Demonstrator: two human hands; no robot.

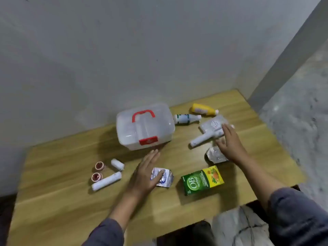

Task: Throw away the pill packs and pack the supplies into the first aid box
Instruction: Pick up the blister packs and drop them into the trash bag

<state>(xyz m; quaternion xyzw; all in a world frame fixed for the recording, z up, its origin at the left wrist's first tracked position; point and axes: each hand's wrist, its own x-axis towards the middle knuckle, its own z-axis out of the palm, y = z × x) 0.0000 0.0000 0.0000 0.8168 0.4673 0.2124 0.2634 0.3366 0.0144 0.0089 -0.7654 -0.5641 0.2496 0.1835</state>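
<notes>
Both hands down on pill packs, box not yet opened.

Left hand (145,172) spread flat, fingers open, thumb pressing onto a crinkled foil pill pack (164,177) near the table's middle; right hand (229,141) also open, fingers splayed over a white packet by the white tube (200,140), just above a second crumpled foil pack (215,155). Nothing gripped yet. Best to pinch each foil pack by a raised, bent edge rather than scrape at the flat face: thin, springy, slippery on the smooth wooden table (62,201). Clear hard-plastic first aid box (144,126) with red handle and latch shut, behind the hands. Left of them, soft cylindrical bandage rolls (106,181) and round tape rolls (98,171); rigid green carton (202,180) in front, two bottles (204,110) lying at the back.
</notes>
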